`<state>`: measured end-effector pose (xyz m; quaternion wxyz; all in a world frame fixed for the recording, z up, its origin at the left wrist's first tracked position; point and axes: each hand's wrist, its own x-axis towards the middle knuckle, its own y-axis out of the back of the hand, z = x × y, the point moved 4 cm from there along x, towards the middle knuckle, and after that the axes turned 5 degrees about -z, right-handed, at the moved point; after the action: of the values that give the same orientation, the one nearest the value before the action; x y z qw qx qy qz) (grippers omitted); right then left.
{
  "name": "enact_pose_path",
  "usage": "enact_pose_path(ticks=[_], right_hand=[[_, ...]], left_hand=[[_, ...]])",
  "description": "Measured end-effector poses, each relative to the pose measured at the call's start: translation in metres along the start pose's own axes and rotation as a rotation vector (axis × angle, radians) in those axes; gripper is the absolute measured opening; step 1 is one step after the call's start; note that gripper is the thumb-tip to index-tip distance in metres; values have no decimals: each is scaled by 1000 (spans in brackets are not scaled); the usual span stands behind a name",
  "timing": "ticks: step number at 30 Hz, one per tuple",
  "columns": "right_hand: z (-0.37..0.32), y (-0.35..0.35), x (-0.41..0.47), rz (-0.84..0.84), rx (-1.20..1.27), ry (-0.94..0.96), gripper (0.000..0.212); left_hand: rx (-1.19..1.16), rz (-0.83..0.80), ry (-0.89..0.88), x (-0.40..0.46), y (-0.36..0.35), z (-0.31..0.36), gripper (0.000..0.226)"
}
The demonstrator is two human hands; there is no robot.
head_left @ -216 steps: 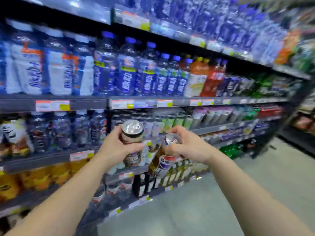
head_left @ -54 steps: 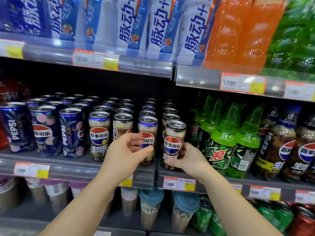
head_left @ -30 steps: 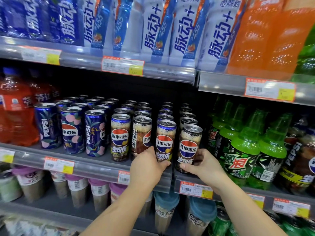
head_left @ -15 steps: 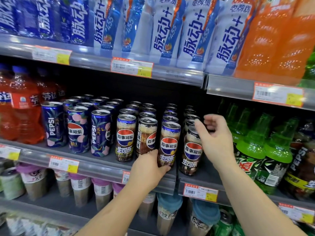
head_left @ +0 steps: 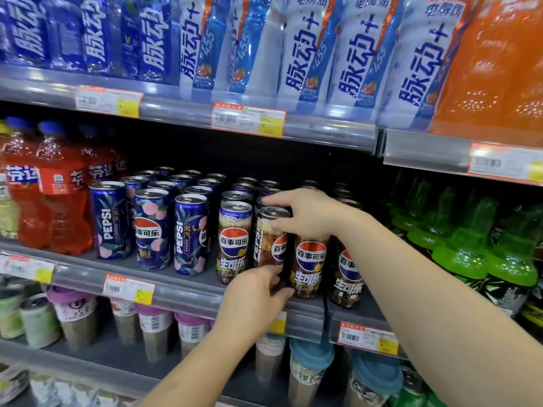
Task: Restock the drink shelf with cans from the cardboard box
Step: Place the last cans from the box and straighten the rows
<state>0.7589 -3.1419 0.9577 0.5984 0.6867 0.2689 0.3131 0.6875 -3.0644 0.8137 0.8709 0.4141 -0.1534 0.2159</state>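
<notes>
Shelf (head_left: 188, 292): middle tier, cans in rows front to back, green bottles at 3 o'clock of them.
Front row: four brown Pepsi cans, third (head_left: 308, 268) and fourth (head_left: 348, 277) facing out.
Can in hand (head_left: 269, 239): second from left, upright, logo turned toward 3 o'clock.
Right hand (head_left: 305, 215): clasps its rim.
Left hand (head_left: 255, 298): pinches its base.
Advice: twist logo forward, keep upright, align with neighbours.
Cardboard box: out of view.

Grey shelf (head_left: 188, 292), upright cans (head_left: 152, 230)
</notes>
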Motion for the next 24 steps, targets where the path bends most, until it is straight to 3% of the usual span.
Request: enact_pose_path(ticks=[4, 10, 16, 18, 21, 24], right_hand=[[1, 1, 7, 85, -66, -43, 40], [-5, -1, 7, 246, -77, -106, 39], [2, -10, 8, 281, 5, -129, 46], [5, -10, 6, 243, 10, -118, 46], [10, -8, 1, 206, 1, -89, 38], [10, -7, -3, 257, 9, -74, 34]], left_hand=[[25, 6, 29, 2, 11, -14, 37], [35, 1, 30, 5, 14, -18, 26], [-20, 0, 38, 4, 21, -23, 31], [-28, 47, 51, 1, 27, -27, 28], [-26, 269, 84, -2, 44, -41, 26], [-86, 364, 206, 0, 53, -58, 56]])
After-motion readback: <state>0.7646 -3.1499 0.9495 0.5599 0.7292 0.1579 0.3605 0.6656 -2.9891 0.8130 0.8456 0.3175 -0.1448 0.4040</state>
